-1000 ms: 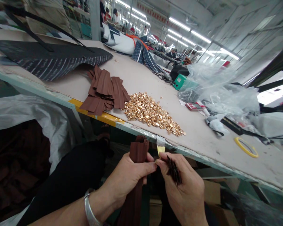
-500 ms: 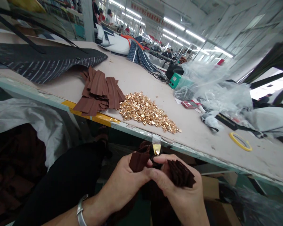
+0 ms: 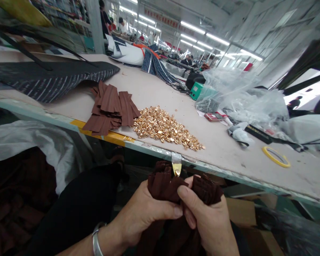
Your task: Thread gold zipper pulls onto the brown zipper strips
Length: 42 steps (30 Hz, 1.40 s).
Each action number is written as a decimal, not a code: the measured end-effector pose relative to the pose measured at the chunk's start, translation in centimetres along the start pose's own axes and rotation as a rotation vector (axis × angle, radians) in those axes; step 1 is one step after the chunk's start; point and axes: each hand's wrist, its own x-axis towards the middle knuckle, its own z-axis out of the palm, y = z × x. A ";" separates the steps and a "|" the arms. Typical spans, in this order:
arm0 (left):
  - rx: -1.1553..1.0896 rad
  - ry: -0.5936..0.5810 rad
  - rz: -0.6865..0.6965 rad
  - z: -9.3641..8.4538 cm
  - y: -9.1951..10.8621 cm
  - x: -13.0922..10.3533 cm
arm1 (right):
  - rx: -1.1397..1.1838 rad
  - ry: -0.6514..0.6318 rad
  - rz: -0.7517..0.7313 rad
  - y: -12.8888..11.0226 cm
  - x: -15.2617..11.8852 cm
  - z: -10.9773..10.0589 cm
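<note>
The brown strips in the left hand (image 3: 164, 186) form a bunched bundle just below the pile of gold pieces (image 3: 165, 128), beyond the table edge. The left hand (image 3: 146, 211) grips them with its thumb laid across the front, pointing right, the forearm rising from the lower left with a silver bracelet (image 3: 96, 241) at the wrist. The right hand (image 3: 208, 215) clasps a second brown bundle (image 3: 206, 190), below and right of the pile; its bent thumb presses at the right edge of the left bundle. Whether its fingertips pinch a single strip is hard to make out in the dark folds.

Half a second ago the two thumbs met tip to tip; now they are apart, the right one higher, and the left bundle looks wider. The pile keeps its shape.

A yellow-ended tab (image 3: 176, 168) hangs from the table (image 3: 154, 80) just below the pile. More brown strips (image 3: 112, 108) lie stacked against the pile's left side. Well right of it lies a yellow tape roll (image 3: 276, 157); beyond it, toward the upper right, is a green box (image 3: 196, 90) beside clear plastic (image 3: 237, 89).
</note>
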 end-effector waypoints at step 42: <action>0.033 0.266 -0.079 0.4 2.6 1.4 | 0.469 -0.150 0.363 1.9 1.5 -0.4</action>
